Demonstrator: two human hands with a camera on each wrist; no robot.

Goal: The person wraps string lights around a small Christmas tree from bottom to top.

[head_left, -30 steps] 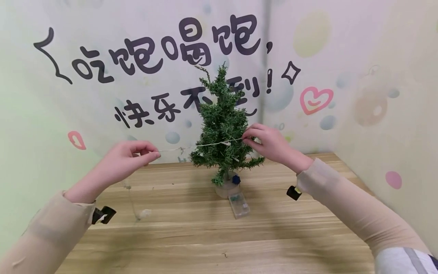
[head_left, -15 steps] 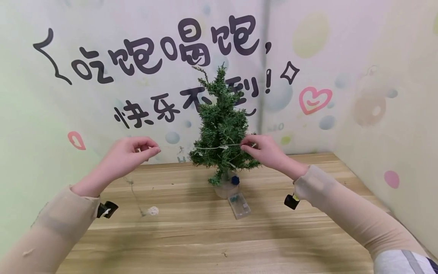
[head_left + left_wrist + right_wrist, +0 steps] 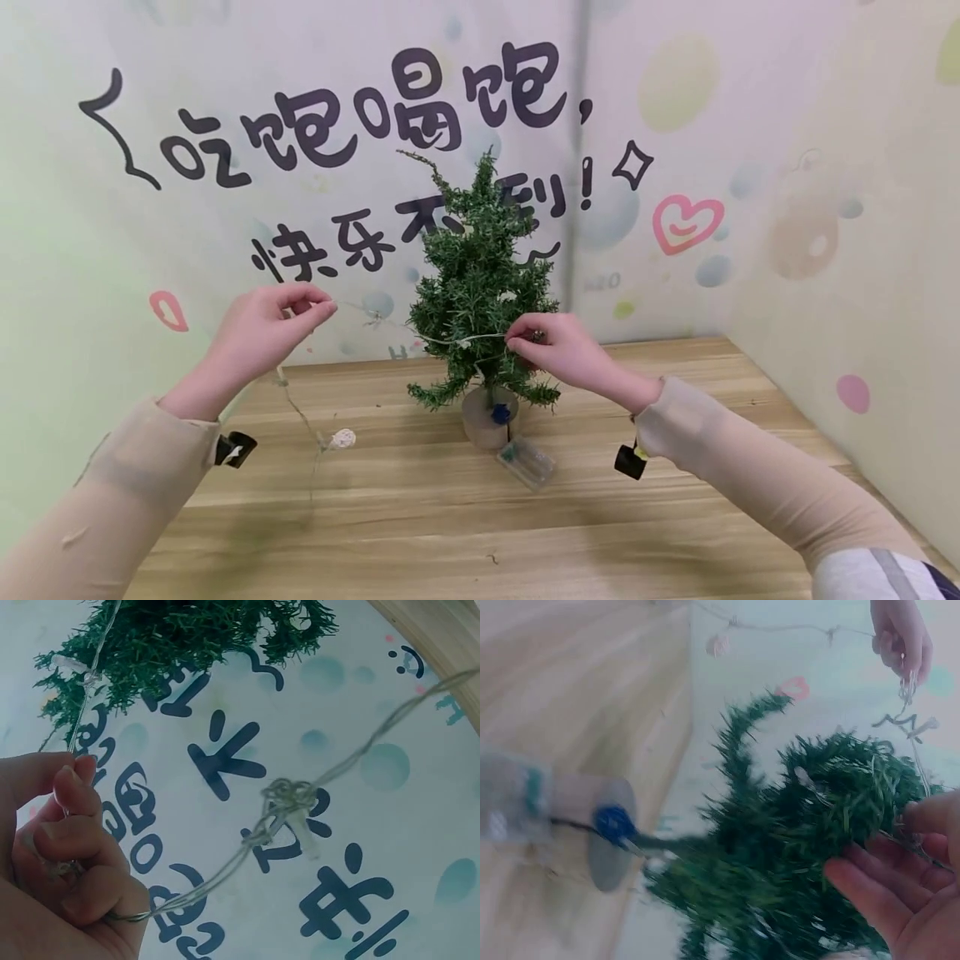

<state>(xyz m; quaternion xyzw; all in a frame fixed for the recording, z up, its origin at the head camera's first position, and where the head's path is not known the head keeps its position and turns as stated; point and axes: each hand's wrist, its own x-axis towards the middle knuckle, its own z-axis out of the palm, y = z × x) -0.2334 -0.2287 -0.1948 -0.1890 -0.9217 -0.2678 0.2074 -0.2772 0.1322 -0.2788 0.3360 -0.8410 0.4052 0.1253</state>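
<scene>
A small artificial Christmas tree (image 3: pixel 476 279) stands upright on a round base (image 3: pixel 480 421) in the head view. A thin clear string of fairy lights (image 3: pixel 447 342) crosses its lower front. At the left, my left hand (image 3: pixel 258 342) pinches the string between thumb and forefinger; in the left wrist view the wire also passes through the curled fingers. My right hand (image 3: pixel 558 354) pinches the string against the tree's lower right branches, its fingertips among the needles in the right wrist view. Below my left hand, a loose length hangs down with a white ball (image 3: pixel 343 438) on it.
A clear battery box (image 3: pixel 527 464) lies on the wooden table (image 3: pixel 390 533) before the base, and a blue knob-like piece (image 3: pixel 501 413) hangs on its dark wire. Printed walls (image 3: pixel 795 167) stand close behind and to the right.
My right hand has moved left and down with the string, and the string sags more now. My left hand has risen slightly. The tree has shifted and turned a little; the battery box has turned too.
</scene>
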